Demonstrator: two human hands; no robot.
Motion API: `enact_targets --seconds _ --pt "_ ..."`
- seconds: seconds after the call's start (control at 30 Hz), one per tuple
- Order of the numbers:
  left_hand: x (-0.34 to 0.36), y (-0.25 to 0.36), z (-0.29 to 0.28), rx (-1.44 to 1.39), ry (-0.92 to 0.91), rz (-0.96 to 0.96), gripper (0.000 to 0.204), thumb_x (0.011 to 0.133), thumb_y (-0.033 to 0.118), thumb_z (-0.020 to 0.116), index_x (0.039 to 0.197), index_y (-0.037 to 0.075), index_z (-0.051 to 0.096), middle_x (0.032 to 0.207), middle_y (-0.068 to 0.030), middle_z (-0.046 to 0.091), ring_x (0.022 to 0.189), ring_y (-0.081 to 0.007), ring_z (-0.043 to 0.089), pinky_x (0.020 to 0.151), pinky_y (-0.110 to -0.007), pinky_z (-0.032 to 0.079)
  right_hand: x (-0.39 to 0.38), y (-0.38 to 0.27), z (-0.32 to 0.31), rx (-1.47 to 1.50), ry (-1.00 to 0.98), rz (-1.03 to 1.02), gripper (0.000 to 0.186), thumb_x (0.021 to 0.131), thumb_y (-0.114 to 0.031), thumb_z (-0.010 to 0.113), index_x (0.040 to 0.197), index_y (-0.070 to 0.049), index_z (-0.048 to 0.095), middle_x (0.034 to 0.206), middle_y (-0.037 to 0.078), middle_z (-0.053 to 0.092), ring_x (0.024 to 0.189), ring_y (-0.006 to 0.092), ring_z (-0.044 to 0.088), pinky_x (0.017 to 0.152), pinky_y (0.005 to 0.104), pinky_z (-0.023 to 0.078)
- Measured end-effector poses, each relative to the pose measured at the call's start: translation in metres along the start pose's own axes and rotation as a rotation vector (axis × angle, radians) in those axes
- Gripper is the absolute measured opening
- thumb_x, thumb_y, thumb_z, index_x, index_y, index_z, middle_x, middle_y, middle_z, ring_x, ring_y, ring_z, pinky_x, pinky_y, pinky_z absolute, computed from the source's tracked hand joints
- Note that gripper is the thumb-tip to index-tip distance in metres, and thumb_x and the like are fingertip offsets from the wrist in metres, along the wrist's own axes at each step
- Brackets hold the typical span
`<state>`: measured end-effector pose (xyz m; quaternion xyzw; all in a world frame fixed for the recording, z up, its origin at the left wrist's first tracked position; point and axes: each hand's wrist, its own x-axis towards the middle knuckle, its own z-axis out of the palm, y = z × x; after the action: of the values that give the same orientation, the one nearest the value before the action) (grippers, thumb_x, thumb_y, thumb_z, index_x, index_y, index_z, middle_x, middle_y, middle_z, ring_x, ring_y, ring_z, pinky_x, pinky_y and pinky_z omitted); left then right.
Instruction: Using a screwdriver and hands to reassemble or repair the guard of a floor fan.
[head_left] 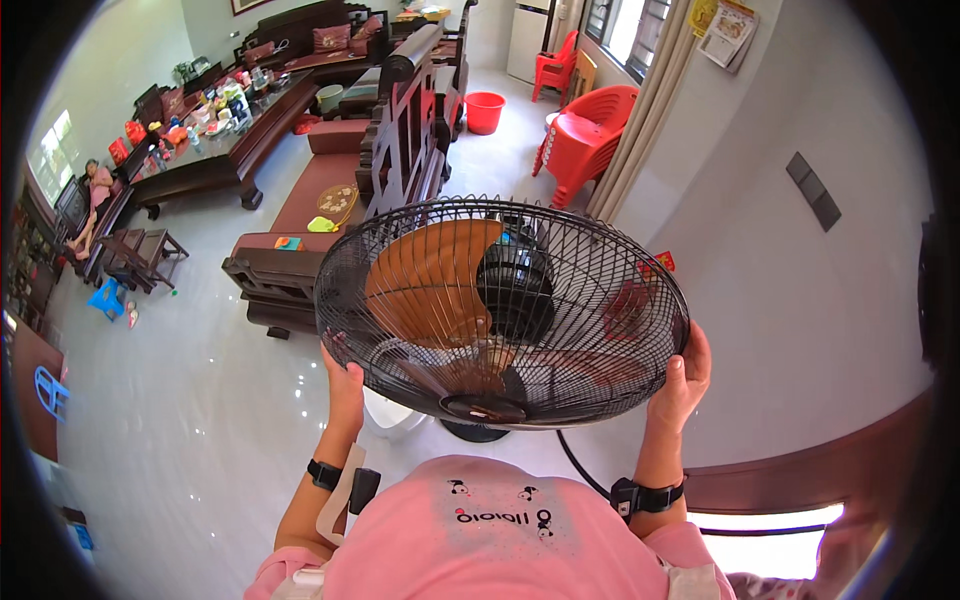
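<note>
Above the shiny floor (240,430), close to its right edge by the wall (770,330), there is a big round fan (508,320). It is right in front of our pink shirt (520,545). Our left hand (345,395) grips the left side of its black wire cage, and our right hand (684,385) grips the right side. Through the wires we see brown blades (435,285). A bit of a round black base (475,432) peeks out under the cage, but we cannot tell if it sits flat. Beside it is a white tub (393,412), partly hidden. A black cord (580,467) bends toward our right arm.

Past the fan is a dark wood sofa (283,270) with a red seat. A small bright packet (288,243) lies on its near arm. Farther off, a long dark counter (235,157) is full of bags and bottles, almost from edge to edge. A person (98,190) sits by its left end, near a blue stool (106,298). At the floor's far side we see a red bucket (485,114) and stacked red chairs (590,140).
</note>
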<state>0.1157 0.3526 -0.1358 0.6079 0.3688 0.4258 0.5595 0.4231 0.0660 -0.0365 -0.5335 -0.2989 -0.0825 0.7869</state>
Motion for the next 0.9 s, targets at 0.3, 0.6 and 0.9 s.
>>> enact_targets --seconds 0.3,0.6,0.9 --pt "-0.002 -0.012 -0.005 0.045 -0.021 0.047 0.067 0.09 0.002 0.032 0.151 0.0 0.005 0.154 -0.0159 0.02 0.142 -0.0259 0.022 0.116 -0.036 0.015 -0.007 -0.005 -0.005 -0.003 -0.064 -0.077 0.071 0.077 -0.039 0.077 0.128 0.004 0.053 0.135 0.022 0.05 0.128 0.0321 0.046 0.11 0.0422 0.032" --pt "0.02 -0.015 -0.002 -0.08 -0.122 0.289 0.077 0.098 0.04 0.042 0.15 -0.002 0.006 0.154 -0.0157 0.021 0.141 -0.0262 0.023 0.116 -0.037 0.016 -0.007 -0.008 -0.004 -0.002 -0.056 -0.057 0.061 0.08 -0.031 0.075 0.126 0.004 0.055 0.134 0.021 0.051 0.126 0.0306 0.048 0.109 0.0419 0.033" --pt "0.022 -0.007 -0.001 -0.004 -0.103 0.181 0.084 0.096 0.05 0.044 0.15 -0.003 0.007 0.151 -0.0171 0.025 0.139 -0.0263 0.028 0.115 -0.037 0.02 -0.012 -0.006 0.003 0.0 -0.051 -0.079 0.06 0.084 -0.023 0.073 0.131 0.008 0.049 0.13 0.017 0.056 0.121 0.0251 0.053 0.106 0.0365 0.038"
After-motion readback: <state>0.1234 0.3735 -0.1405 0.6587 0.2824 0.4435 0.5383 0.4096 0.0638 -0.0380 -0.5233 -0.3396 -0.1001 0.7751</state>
